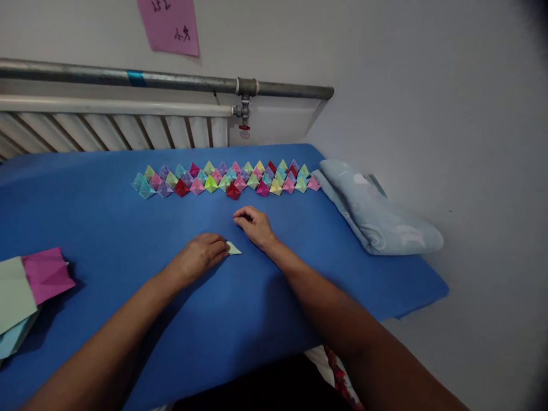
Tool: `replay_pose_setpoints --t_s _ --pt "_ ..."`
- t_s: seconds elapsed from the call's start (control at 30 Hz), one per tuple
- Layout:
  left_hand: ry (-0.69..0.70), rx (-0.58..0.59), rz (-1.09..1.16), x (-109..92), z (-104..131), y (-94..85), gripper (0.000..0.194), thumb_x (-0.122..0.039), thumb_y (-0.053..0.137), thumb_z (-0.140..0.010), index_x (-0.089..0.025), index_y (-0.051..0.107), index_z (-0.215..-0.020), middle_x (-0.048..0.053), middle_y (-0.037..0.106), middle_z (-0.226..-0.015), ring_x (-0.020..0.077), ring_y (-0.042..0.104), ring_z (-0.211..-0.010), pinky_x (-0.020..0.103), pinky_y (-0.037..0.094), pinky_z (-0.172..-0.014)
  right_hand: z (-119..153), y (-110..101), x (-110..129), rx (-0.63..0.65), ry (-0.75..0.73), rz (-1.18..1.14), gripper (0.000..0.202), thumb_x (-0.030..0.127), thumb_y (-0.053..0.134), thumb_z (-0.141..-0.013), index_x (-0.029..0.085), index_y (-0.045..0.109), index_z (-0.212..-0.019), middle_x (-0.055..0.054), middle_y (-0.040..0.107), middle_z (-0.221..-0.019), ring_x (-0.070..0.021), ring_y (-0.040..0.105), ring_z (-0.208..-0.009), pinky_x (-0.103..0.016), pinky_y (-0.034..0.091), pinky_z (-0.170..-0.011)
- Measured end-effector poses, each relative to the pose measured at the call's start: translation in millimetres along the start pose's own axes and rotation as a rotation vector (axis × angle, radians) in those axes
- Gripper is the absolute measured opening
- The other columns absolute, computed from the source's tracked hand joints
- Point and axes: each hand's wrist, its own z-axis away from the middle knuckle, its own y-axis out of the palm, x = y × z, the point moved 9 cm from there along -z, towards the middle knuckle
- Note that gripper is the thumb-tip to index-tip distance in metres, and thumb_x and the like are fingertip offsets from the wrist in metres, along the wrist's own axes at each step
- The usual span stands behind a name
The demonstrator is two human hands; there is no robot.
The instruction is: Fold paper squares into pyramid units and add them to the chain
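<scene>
Folded paper (233, 249) is held at one end by the left hand (203, 254), likely for steadiness. Right hand (256, 226) is curled to a narrow grip, nothing visible inside.

- From here I make out matt paper in the folded piece (234, 249) and the small pyramids (211, 184).
- The blue cover (107, 228) looks to me like smooth, matt cloth.
- Soft, dull cloth: the folded blanket (377, 211).
- I see grey metal, faintly shiny, on the pipe (85, 72).

1 paper triangle (233, 249), 30-plus folded shapes (233, 192), 1 blanket (377, 211), 1 note (171, 25)
</scene>
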Motion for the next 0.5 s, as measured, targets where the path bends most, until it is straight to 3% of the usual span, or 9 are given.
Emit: replay_pose_setpoints --t_s 0.2,0.37,0.5 --pt "-0.116 -0.072 -0.070 1 1 -0.5 0.032 -0.027 0.039 -0.099 -0.017 0.069 -0.093 0.008 0.071 -0.082 0.0187 0.065 -0.072 0.033 0.053 -0.070 -2 -6 -6 -0.017 0.059 -0.117 0.011 0.028 0.058 -0.076 0.020 0.065 -0.079 0.003 0.058 -0.077 -0.0118 0.053 -0.070 -0.024 0.043 -0.068" --pt "-0.454 -0.257 0.142 27 12 -14.7 0.022 -0.026 0.048 -0.094 -0.020 0.069 -0.095 0.005 0.073 -0.085 0.0176 0.067 -0.076 0.029 0.053 -0.072 9 -10 12 -0.086 0.017 -0.041 0.011 0.030 0.056 -0.079 0.021 0.062 -0.080 0.002 0.058 -0.075 -0.0116 0.053 -0.068 -0.024 0.044 -0.065" --pt "-0.699 -0.396 0.337 45 25 -24.4 0.015 -0.026 0.056 -0.087 -0.024 0.070 -0.092 0.002 0.074 -0.085 0.0174 0.067 -0.075 0.029 0.052 -0.071 33 11 41 -0.006 -0.032 0.014 0.014 0.035 0.059 -0.084 0.022 0.057 -0.081 0.004 0.055 -0.067 -0.0101 0.050 -0.058 -0.023 0.042 -0.058"
